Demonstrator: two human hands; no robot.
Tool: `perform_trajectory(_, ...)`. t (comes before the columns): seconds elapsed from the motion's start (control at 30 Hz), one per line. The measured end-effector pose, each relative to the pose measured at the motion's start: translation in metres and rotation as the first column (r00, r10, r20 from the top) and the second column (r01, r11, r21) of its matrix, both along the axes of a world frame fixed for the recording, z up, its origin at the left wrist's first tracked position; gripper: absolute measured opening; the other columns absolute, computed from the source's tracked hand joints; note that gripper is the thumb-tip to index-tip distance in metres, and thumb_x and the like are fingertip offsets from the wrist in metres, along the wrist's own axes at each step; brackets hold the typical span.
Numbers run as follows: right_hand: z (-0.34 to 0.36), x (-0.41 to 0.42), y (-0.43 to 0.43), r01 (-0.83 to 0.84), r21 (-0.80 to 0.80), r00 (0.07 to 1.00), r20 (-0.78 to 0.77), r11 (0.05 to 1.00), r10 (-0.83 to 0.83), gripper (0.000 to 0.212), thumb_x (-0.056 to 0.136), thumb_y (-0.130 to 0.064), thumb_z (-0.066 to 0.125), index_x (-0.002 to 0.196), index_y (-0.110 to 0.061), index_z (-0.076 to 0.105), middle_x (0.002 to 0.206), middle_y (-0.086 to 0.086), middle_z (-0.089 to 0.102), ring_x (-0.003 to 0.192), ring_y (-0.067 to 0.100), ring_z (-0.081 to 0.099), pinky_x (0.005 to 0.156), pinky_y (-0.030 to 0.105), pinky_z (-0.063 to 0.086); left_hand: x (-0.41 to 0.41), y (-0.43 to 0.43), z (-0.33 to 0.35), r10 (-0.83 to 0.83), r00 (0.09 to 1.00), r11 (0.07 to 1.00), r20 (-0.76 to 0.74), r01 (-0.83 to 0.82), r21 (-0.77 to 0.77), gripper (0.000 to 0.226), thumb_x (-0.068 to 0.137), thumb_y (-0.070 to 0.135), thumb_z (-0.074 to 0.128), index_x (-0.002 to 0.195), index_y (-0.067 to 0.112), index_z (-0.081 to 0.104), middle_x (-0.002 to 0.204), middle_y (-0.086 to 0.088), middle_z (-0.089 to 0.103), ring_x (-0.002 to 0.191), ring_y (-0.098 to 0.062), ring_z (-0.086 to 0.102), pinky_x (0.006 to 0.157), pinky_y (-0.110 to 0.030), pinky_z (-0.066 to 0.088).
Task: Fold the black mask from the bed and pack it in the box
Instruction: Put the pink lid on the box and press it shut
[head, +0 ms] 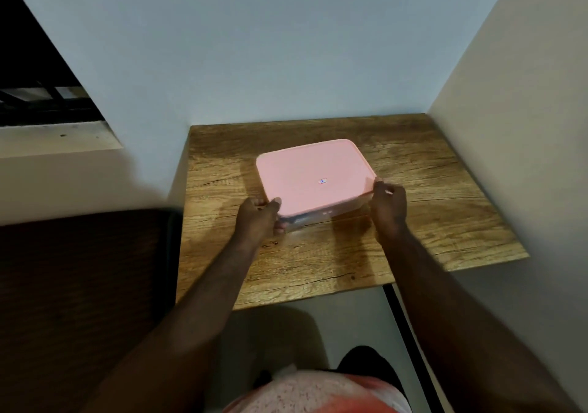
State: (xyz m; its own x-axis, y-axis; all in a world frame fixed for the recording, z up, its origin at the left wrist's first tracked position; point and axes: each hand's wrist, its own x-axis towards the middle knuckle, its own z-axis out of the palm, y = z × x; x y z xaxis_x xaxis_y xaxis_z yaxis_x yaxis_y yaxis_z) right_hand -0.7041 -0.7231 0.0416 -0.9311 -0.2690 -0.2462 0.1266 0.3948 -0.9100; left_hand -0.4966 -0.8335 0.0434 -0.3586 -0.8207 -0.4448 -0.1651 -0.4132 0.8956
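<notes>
Both our hands are gripping the pink-lidded box point(315, 177) on the wooden table point(429, 190): left hand point(257, 218) curling around its near-left corner, right hand point(388, 204) pinching the lid's right edge. Something dark, possibly the mask, is showing through the clear wall.

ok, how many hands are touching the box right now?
2. The left hand grips the near-left corner of the box, thumb on the pink lid. The right hand pinches the lid's right edge. Some fingers are hidden behind the box.
</notes>
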Motion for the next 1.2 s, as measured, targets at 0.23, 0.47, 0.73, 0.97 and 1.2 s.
perform_trajectory(0.23,-0.005,0.1,0.006,-0.4,-0.208,0.855,0.265,0.893,0.445,0.043,0.096,-0.044,0.056,0.093,-0.005,0.074,0.083,0.016,0.075,0.076,0.031,0.073,0.069,0.038,0.058,-0.008,0.025,-0.011,-0.043,0.997,0.99,-0.064,0.051,0.132,0.038,0.088,0.031,0.069,0.102,-0.003,0.061,0.069,-0.013,0.065,0.063,-0.03,0.069,0.063,-0.038,0.061)
perform_trajectory(0.47,0.001,0.112,-0.002,-0.347,-0.249,0.857,0.307,0.904,0.414,0.045,0.095,-0.037,0.061,0.09,0.007,0.071,0.076,0.019,0.071,0.066,0.026,0.065,0.057,0.026,0.055,-0.006,0.02,-0.007,-0.077,0.997,0.99,-0.027,0.079,0.116,0.037,0.087,0.035,0.07,0.083,-0.001,0.066,0.064,-0.012,0.067,0.05,-0.019,0.064,0.05,-0.026,0.055)
perform_trajectory(0.73,0.002,0.102,-0.009,-0.432,-0.2,0.822,0.316,0.88,0.475,0.041,0.098,-0.034,0.054,0.087,0.002,0.07,0.062,0.006,0.065,0.052,0.015,0.059,0.046,0.022,0.046,-0.013,0.017,-0.011,-0.013,0.999,0.999,0.05,0.011,0.038,0.03,0.084,0.035,0.072,0.079,0.007,0.065,0.057,-0.003,0.065,0.046,-0.014,0.061,0.044,-0.024,0.049)
perform_trajectory(0.97,0.001,0.061,-0.001,-0.667,-0.154,0.649,0.359,0.729,0.67,0.032,0.096,-0.031,0.059,0.077,-0.006,0.061,0.061,0.007,0.06,0.048,0.017,0.054,0.044,0.026,0.043,-0.002,-0.033,0.0,0.169,0.952,0.957,0.255,-0.097,-0.273,0.047,0.075,0.046,0.075,0.105,0.016,0.054,0.1,-0.005,0.068,0.082,-0.024,0.069,0.069,-0.04,0.06)
perform_trajectory(1.2,0.006,-0.002,0.013,-0.7,-0.051,0.672,0.292,0.713,0.681,0.034,0.093,-0.034,0.063,0.081,-0.003,0.067,0.063,0.008,0.063,0.053,0.019,0.059,0.051,0.029,0.047,0.013,-0.032,0.007,-0.217,0.957,0.97,0.192,0.234,-0.067,0.031,0.085,0.037,0.071,0.079,0.008,0.062,0.068,-0.009,0.066,0.059,-0.02,0.063,0.055,-0.028,0.051)
